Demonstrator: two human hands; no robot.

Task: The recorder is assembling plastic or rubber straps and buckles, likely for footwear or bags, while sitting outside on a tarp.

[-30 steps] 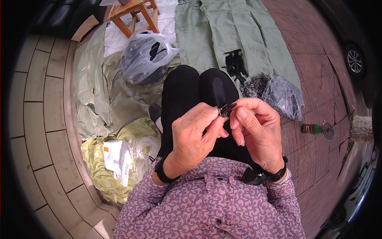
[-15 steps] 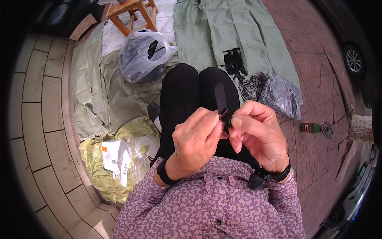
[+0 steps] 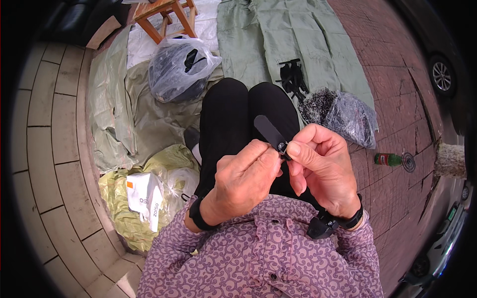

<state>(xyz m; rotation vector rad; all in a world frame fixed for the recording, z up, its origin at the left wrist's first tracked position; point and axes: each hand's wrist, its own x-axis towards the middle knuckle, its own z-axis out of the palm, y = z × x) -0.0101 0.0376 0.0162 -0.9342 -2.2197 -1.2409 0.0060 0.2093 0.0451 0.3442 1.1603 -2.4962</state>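
Above my lap, both hands meet on a small black strap [image 3: 269, 130] with a rounded free end that points away and to the left. A small round metallic fitting shows at its near end, between my fingertips. My left hand [image 3: 242, 175] is closed, pinching the strap from the left; its fingertips are partly hidden. My right hand [image 3: 322, 166] pinches the same near end between thumb and forefinger, its other fingers curled. What lies under the fingertips is too small to make out. My black trousers [image 3: 223, 114] are right beneath the strap.
On a green sheet [image 3: 258, 35] lie several black straps [image 3: 292, 79] and a clear bag [image 3: 352, 120] of dark items. A filled plastic bag [image 3: 174, 74] sits by a wooden stool [image 3: 185, 22]. White packaging [image 3: 141, 191] rests on a yellow sack [image 3: 117, 213]; a green bottle [image 3: 390, 159] lies right.
The strap has turned, its free end swinging left and nearer, and the round fitting now shows. The metal buckle-like piece seen before is no longer visible. Both hands keep nearly the same place.
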